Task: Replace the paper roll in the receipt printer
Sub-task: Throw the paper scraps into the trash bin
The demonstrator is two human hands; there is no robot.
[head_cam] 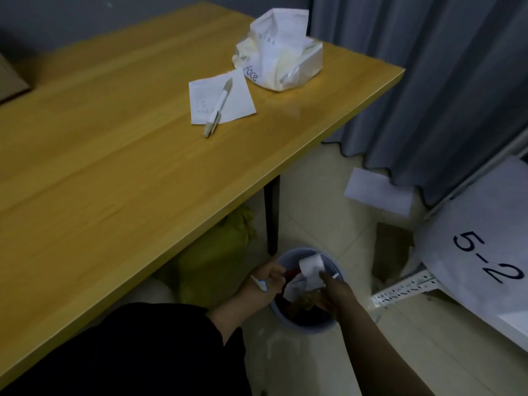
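Task paper: one crumpled white paper strip (310, 267), above the bin, pinched by right grip (334, 290).
Left grip (268, 277): fingers curled at the bin rim; cannot tell if it holds it.
Bin: one round blue plastic waste bin (303, 327), on the floor.
Bench: one wooden bench (114, 167); one white pen (218, 108) on one white paper sheet (240, 101); one soft tissue pack (280, 58), printed "face".
Panel: one white panel (471, 218), marked "5-2".

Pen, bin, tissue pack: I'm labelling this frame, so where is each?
pen (218, 108), head view, middle of the barrel
bin (307, 328), head view, near blue wall
tissue pack (300, 67), head view, plastic side
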